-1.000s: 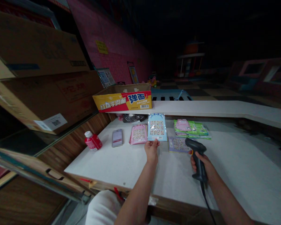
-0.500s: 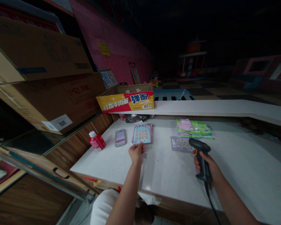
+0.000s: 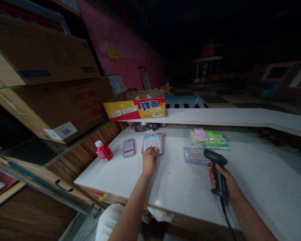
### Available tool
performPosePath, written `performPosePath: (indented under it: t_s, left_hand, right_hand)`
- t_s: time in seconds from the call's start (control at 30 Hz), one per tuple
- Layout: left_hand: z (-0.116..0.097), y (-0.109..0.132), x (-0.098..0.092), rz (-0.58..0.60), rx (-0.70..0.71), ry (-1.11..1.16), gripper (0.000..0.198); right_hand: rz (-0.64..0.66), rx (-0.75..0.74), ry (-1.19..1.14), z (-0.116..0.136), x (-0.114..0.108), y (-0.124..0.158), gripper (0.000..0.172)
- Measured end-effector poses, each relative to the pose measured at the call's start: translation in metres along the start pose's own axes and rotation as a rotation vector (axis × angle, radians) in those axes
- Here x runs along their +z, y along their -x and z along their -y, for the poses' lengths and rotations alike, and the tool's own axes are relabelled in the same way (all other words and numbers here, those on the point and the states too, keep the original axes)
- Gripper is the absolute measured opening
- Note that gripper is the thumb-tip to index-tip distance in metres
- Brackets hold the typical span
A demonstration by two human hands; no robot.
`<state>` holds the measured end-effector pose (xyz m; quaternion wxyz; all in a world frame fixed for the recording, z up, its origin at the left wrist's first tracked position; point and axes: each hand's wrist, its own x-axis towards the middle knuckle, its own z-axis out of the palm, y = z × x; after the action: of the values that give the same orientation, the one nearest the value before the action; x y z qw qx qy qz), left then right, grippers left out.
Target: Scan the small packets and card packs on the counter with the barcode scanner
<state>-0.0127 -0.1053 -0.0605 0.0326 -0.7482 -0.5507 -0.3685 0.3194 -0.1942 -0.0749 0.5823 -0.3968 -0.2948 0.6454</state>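
Note:
My left hand point(image 3: 149, 160) reaches over the near edge of a small stack of printed sticker sheets point(image 3: 150, 139), whose top sheet is light blue. Its fingers are apart and bent, their tips on or just above the sheet; nothing held shows in them. In my right hand point(image 3: 224, 180) is a black corded barcode scanner point(image 3: 217, 170), gripped by its handle with the head pointing left. Below and left of that head lies a purple sticker sheet point(image 3: 195, 156). Behind it is a pile of green and pink packets point(image 3: 210, 139).
A phone point(image 3: 128, 148) and a red bottle with a white cap point(image 3: 104, 151) stand left on the white counter point(image 3: 175, 187). A yellow and red carton point(image 3: 137, 108) rests on the raised ledge point(image 3: 228, 115). Large cardboard boxes point(image 3: 72, 103) are stacked at left.
My left hand has moved forward from the stack's near edge onto the top sheet, and its fingers have spread from a pinch. The scanner is nearly still in my right hand.

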Motion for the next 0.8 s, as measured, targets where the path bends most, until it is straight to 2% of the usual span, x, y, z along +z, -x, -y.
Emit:
performPosePath:
  t_s: [0.13, 0.23, 0.37, 0.47, 0.53, 0.63, 0.73, 0.8]
  left_hand:
    - [0.016, -0.007, 0.010, 0.033, 0.022, -0.023, 0.027]
    - [0.024, -0.011, 0.008, 0.071, 0.061, -0.007, 0.027]
    - [0.020, -0.013, 0.000, 0.056, 0.117, 0.015, 0.024]
    - [-0.003, -0.011, 0.000, -0.039, 0.123, 0.020, 0.021]
    - [-0.026, -0.011, 0.007, -0.034, 0.126, 0.057, 0.021]
    - [-0.063, -0.015, 0.029, 0.156, 0.072, 0.161, 0.021]
    - [-0.096, -0.022, 0.054, 0.361, -0.205, 0.223, 0.019]
    - [-0.115, -0.028, 0.067, 0.401, -0.361, 0.180, 0.031]
  right_hand:
    - [0.020, -0.008, -0.006, -0.001, -0.002, -0.002, 0.041]
    - [0.043, 0.005, 0.002, -0.002, -0.006, -0.005, 0.041]
    - [0.065, 0.023, 0.012, -0.003, -0.010, -0.009, 0.042]
    - [0.054, 0.026, 0.013, -0.004, -0.010, -0.011, 0.043]
    - [0.039, 0.026, 0.007, -0.003, -0.009, -0.011, 0.043]
    - [0.015, 0.001, 0.000, -0.003, -0.006, -0.010, 0.042]
    - [0.019, -0.030, -0.010, -0.002, -0.003, -0.009, 0.041]
    - [0.025, -0.033, -0.016, 0.000, -0.002, -0.009, 0.041]
